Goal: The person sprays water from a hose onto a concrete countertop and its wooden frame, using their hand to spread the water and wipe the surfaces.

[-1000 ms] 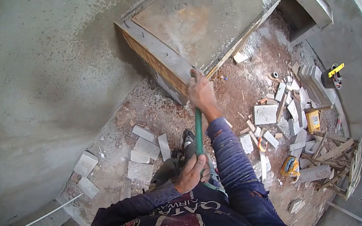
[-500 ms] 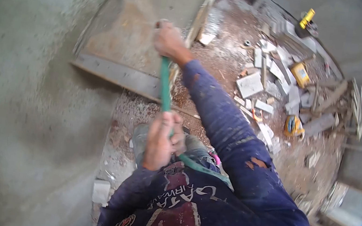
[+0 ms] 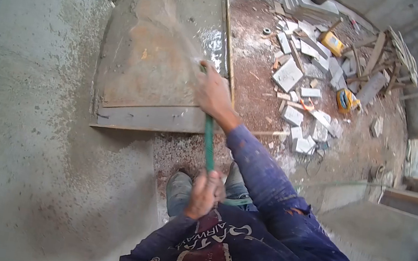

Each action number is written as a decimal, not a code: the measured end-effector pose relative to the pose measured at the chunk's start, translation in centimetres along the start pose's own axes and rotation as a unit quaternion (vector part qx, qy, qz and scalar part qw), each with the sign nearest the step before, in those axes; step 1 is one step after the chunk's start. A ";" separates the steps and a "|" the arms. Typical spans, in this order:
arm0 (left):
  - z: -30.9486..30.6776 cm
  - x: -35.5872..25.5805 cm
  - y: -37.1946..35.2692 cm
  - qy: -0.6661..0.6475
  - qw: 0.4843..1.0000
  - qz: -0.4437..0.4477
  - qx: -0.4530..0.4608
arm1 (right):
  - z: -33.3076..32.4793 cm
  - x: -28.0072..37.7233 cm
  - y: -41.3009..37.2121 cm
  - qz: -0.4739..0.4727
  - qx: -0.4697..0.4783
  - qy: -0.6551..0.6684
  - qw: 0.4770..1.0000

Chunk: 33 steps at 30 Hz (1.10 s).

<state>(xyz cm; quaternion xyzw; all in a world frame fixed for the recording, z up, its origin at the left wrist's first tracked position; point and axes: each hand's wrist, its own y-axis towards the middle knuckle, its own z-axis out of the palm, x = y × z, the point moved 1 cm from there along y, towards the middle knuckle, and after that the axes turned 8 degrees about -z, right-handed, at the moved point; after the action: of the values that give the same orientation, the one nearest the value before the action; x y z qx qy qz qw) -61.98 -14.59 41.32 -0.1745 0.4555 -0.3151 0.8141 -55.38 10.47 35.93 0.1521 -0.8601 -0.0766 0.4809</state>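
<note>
Fingers (image 3: 217, 189) of left hand (image 3: 205, 194), right hand (image 3: 213, 95) clasp thin straight green hose (image 3: 209, 144).

My right hand (image 3: 213, 94) is closed in a fist around the far end of the green hose (image 3: 209, 147), knuckles up. That arm reaches forward, elbow almost straight, sleeve down to the wrist. My left hand (image 3: 205, 194) grips the near end of the hose, close to my chest, fingers wrapped tight, forearm bent in across my body.
</note>
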 end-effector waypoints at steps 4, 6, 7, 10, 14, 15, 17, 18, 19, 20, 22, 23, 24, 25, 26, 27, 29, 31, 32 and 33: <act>-2.7 4.2 -3.6 -0.016 0.991 -0.052 0.123 | -3.1 5.1 -8.2 0.085 -0.043 -0.094 0.991; -3.6 4.4 -5.6 -0.002 0.979 -0.086 0.187 | -3.2 6.3 -10.5 0.177 -0.066 -0.109 0.976; -4.0 4.4 -6.3 0.003 0.976 -0.093 0.197 | -2.9 6.4 -11.3 0.179 -0.089 -0.099 0.975; -5.1 4.7 -8.0 -0.013 0.971 -0.131 0.202 | -2.4 7.5 -13.0 0.205 -0.113 -0.095 0.968; -6.2 5.1 -9.4 0.006 0.968 -0.155 0.196 | -2.5 9.1 -14.2 0.257 -0.093 -0.116 0.955; -6.2 5.2 -9.5 0.016 0.969 -0.153 0.195 | -2.6 9.3 -14.5 0.259 -0.095 -0.117 0.954; -6.2 5.6 -9.6 0.019 0.970 -0.150 0.191 | -2.7 9.5 -14.7 0.276 -0.111 -0.106 0.949; -6.3 5.8 -9.6 0.022 0.971 -0.147 0.185 | -2.6 9.6 -14.7 0.274 -0.112 -0.106 0.949; -6.4 6.0 -9.5 0.022 0.971 -0.147 0.185 | -2.7 9.7 -14.7 0.276 -0.117 -0.103 0.949; -6.4 6.2 -9.3 0.035 0.974 -0.137 0.179 | -2.8 9.8 -14.7 0.277 -0.121 -0.100 0.948; -6.2 6.1 -9.3 0.049 0.976 -0.127 0.170 | -2.9 9.8 -14.7 0.273 -0.118 -0.104 0.949; -6.1 6.1 -9.3 0.056 0.977 -0.119 0.169 | -3.0 9.8 -14.6 0.267 -0.113 -0.110 0.951; -6.0 6.2 -9.5 0.062 0.978 -0.111 0.167 | -2.9 9.7 -14.8 0.266 -0.109 -0.108 0.952; -6.0 6.3 -9.6 0.061 0.979 -0.109 0.164 | -2.9 9.5 -14.9 0.268 -0.091 -0.108 0.953; -5.9 6.6 -9.8 0.048 0.976 -0.116 0.178 | -2.8 9.3 -15.0 0.271 -0.073 -0.107 0.954; -5.7 6.7 -10.1 0.036 0.973 -0.125 0.192 | -2.6 9.0 -15.4 0.272 -0.068 -0.105 0.954; -4.9 6.9 -10.5 0.034 0.974 -0.110 0.195 | -2.4 8.5 -15.8 0.179 -0.045 -0.128 0.974; -4.4 7.0 -10.7 0.031 0.975 -0.095 0.200 | -2.2 9.6 -15.0 0.165 -0.020 -0.091 0.982; -4.2 7.0 -10.6 0.040 0.977 -0.079 0.192 | -2.1 10.2 -14.3 0.149 0.003 -0.056 0.987; -4.1 7.1 -10.5 0.048 0.980 -0.062 0.184 | -2.2 10.7 -13.8 0.146 0.007 -0.055 0.988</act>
<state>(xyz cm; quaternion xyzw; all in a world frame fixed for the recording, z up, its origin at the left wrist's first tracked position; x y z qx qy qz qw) -66.43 -27.13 40.68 -0.0342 0.4167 -0.4518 0.7881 -56.19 -6.09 41.82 0.0238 -0.8986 -0.0077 0.4381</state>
